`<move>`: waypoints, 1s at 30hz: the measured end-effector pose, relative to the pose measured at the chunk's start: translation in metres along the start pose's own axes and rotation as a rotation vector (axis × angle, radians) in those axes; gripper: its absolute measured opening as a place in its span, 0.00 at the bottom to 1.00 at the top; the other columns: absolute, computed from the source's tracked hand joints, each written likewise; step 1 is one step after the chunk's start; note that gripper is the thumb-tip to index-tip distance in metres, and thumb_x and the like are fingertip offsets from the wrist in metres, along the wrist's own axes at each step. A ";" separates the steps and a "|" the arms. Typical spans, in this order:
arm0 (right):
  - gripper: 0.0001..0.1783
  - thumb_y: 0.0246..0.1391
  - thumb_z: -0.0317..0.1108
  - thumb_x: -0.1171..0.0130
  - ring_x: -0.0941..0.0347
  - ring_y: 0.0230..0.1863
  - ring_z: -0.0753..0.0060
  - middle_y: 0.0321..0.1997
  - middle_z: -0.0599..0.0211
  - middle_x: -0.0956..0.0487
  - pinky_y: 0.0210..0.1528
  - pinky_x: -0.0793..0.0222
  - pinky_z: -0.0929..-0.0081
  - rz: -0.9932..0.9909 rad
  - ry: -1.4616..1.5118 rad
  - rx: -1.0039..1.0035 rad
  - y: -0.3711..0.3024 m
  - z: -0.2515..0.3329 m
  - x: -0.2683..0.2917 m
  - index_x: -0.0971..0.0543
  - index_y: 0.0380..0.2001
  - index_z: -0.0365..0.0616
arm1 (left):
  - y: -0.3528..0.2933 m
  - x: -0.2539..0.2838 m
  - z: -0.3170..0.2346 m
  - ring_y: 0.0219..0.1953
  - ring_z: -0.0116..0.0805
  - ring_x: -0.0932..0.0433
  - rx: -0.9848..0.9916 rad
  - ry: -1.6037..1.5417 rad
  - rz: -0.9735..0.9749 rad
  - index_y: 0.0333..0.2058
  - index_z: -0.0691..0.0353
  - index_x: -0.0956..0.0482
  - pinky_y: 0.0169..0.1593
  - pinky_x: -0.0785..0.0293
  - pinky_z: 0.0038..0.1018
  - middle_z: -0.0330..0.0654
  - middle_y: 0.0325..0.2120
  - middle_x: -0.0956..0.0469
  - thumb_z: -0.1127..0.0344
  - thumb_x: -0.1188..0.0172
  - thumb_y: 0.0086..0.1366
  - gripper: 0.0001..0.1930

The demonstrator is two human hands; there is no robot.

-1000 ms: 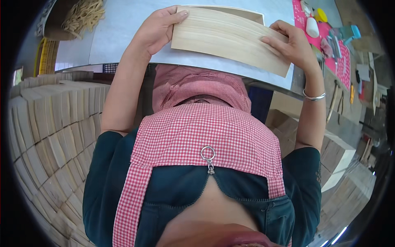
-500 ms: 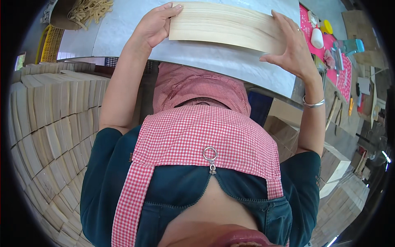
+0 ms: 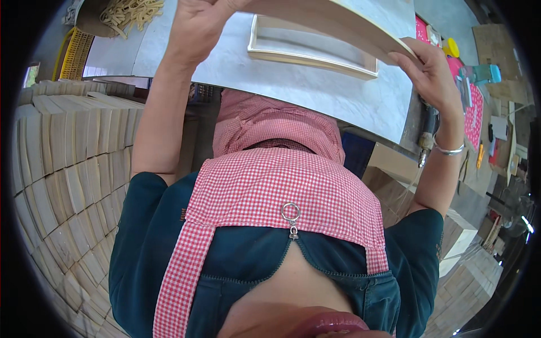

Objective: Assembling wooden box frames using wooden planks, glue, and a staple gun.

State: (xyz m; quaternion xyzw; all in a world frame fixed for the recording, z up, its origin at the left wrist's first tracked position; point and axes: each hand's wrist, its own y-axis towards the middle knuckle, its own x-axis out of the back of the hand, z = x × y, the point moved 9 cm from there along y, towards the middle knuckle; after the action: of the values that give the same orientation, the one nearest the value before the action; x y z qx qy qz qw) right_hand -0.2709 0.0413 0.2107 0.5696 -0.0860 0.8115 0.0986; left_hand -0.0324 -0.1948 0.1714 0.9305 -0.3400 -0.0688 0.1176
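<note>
— Marble-like table (image 3: 386,104), and on it one pale wooden box (image 3: 315,64) with open top. Let us take this box as landmark. What do the hands do?

— They hold one thin wooden sheet (image 3: 332,20) between them. The left hand (image 3: 194,25), beyond the box's left end, is closed on one end of the sheet; some of its fingers are out of view. The right hand (image 3: 431,70), just right of the box, is nearly closed and pinches the other end between thumb and fingers.

— Does the sheet touch the box?

— It is over the box and hides part of its far side. I think they are apart, but how high I cannot tell.

— Which step is it, in your opinion?

— Probably the sheet is being handled in the air, to place it or to inspect it. The next move seems to call for a firm hold at both ends, and care not to knock the box.

— And farther out?

— Nearer the body than the box, a checked apron (image 3: 287,180). Left of the box, wood strips (image 3: 132,12) and stacked blocks (image 3: 67,160). Right of it, a yellow lid (image 3: 451,47) and a pink cloth (image 3: 478,115).
</note>
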 end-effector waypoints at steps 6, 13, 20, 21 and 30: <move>0.19 0.59 0.29 0.36 0.19 0.48 0.63 0.52 0.66 0.16 0.47 0.24 0.71 -0.544 -0.153 0.246 -0.013 0.020 -0.004 0.18 0.54 0.46 | -0.007 -0.029 -0.011 0.49 0.38 0.17 0.187 -0.718 0.199 0.59 0.74 0.31 0.54 0.18 0.31 0.54 0.48 0.20 0.67 0.46 0.74 0.20; 0.26 0.56 0.41 0.31 0.24 0.60 0.62 0.61 0.69 0.21 0.63 0.32 0.64 -0.511 -0.324 0.345 -0.005 0.022 -0.035 0.20 0.58 0.51 | -0.044 -0.009 0.061 0.47 0.42 0.16 0.528 -0.435 0.037 0.58 0.76 0.31 0.55 0.18 0.30 0.58 0.47 0.20 0.74 0.47 0.71 0.19; 0.47 0.43 0.57 0.24 0.35 0.71 0.58 0.71 0.69 0.29 0.74 0.40 0.58 -0.339 -0.352 0.307 0.012 0.002 -0.046 0.27 0.66 0.56 | -0.039 -0.003 0.080 0.45 0.39 0.15 0.495 -0.422 0.152 0.59 0.76 0.32 0.52 0.18 0.24 0.58 0.48 0.20 0.74 0.45 0.70 0.21; 0.51 0.40 0.60 0.23 0.37 0.73 0.57 0.72 0.69 0.31 0.74 0.40 0.57 -0.306 -0.365 0.317 0.013 0.001 -0.049 0.29 0.67 0.57 | -0.039 -0.004 0.080 0.44 0.38 0.15 0.491 -0.424 0.173 0.60 0.76 0.32 0.52 0.18 0.24 0.58 0.49 0.21 0.74 0.45 0.70 0.21; 0.48 0.40 0.50 0.20 0.33 0.69 0.55 0.69 0.66 0.28 0.72 0.37 0.60 -0.225 -0.222 0.289 0.021 0.000 -0.055 0.28 0.66 0.54 | -0.043 0.003 0.084 0.43 0.35 0.15 0.462 -0.446 0.147 0.61 0.74 0.33 0.49 0.17 0.23 0.55 0.50 0.21 0.72 0.46 0.72 0.21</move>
State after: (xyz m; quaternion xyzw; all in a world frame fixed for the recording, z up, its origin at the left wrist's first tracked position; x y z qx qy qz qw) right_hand -0.2576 0.0177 0.1581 0.6697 0.0853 0.7315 0.0958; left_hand -0.0212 -0.1798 0.0792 0.8676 -0.4302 -0.1830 -0.1693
